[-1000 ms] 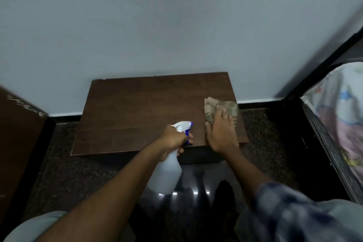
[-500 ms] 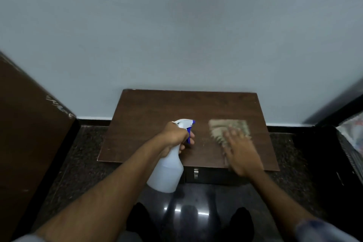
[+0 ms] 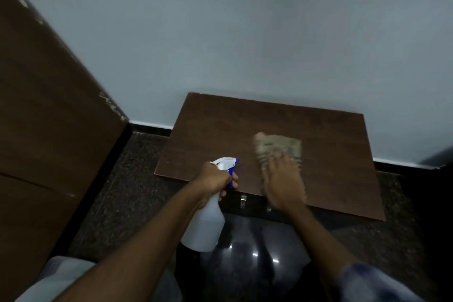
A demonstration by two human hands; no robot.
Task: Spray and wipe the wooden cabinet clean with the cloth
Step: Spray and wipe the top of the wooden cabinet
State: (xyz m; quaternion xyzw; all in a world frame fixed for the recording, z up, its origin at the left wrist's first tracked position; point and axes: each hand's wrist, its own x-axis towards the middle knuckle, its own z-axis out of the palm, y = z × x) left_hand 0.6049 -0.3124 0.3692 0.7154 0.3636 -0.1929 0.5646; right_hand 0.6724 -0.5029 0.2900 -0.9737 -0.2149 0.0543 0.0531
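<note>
Just the one head cam, wide-angle, up above the wooden cabinet (image 3: 220, 130) and tilted forward and down at its top. It faces the wall (image 3: 245, 32) along the cabinet's far edge. Pretty close in: left hand (image 3: 215, 179) and right hand (image 3: 282, 184) land mid-frame.

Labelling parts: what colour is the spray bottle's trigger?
Blue, on a white spray head; the spray bottle body is translucent white. Head view, the only one.
</note>
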